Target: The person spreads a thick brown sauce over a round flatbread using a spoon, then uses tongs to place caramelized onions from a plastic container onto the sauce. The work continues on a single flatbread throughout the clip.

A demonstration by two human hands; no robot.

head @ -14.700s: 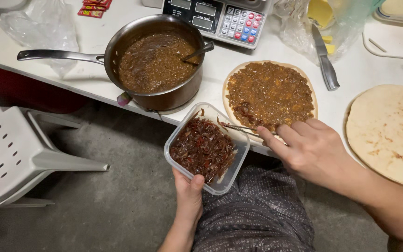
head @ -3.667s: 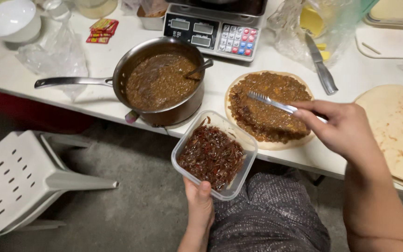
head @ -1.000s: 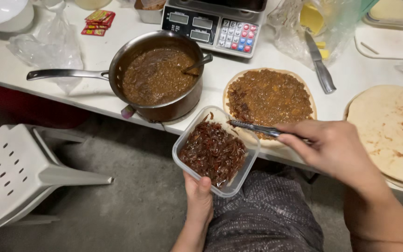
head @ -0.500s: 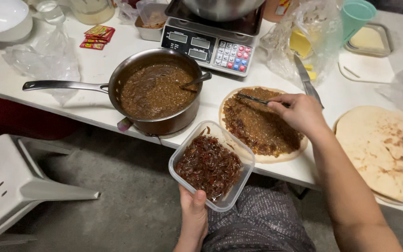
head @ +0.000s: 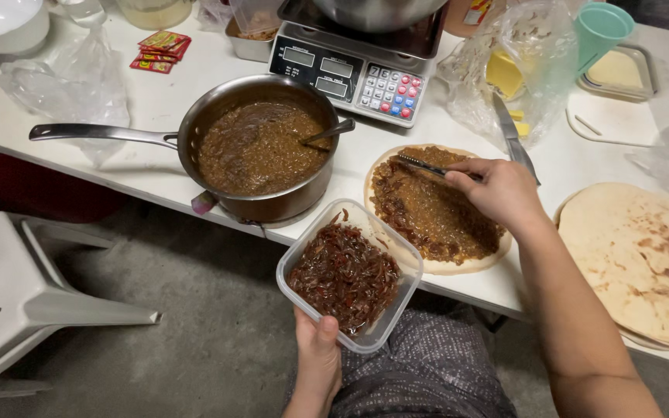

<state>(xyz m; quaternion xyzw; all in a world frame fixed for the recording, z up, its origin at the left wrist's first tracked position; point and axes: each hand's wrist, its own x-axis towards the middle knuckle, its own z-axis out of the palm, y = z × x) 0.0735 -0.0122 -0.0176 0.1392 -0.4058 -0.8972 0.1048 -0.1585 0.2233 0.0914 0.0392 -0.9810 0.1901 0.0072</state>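
white and cluttered, the counter runs across the top of the view above a grey concrete floor. at its front edge lies a round flatbread spread with brown filling, and the right hand is closed around metal tongs whose tips rest on the flatbread's far side. the left hand grips a clear plastic container of dark shredded filling from below, thumb on its near wall, held just off the counter edge beside the flatbread. left of it stands a steel saucepan of brown sauce with a spoon in it. behind sits a digital scale, a knife lies to the right, and a plain flatbread rests further right. a white plastic chair stands at the left.
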